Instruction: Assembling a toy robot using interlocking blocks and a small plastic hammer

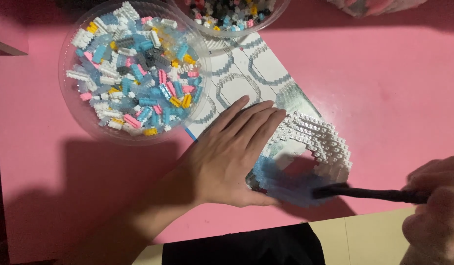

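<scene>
Two bowls of tiny bricks sit up top on my pink table (393,98). The big clear bowl (70,105) is at the upper left, full of white, blue, pink, yellow and grey pieces, and a second bowl (278,12) with darker mixed pieces pokes in at the top edge. Both are within easy reach of the build, which I guess is why they're parked there.

The build itself is a ring of micro bricks (317,152), white along the top and right, pale blue along the bottom. It sits on the lower corner of the printed instruction sheet (259,61), which shows the same kind of ring shapes, so I can compare as I go.

My left hand (232,157) lies flat, fingers together and stretched out, palm down on the sheet and butted against the left side of the ring. It isn't gripping anything, it looks like it's just bracing the model so it doesn't slide.

My right hand (433,206) is curled shut around a thin black tool (369,193), held about level. The tip meets the blue bottom edge of the ring, though that part is blurry, so I can't tell whether it's prying or pressing.
</scene>
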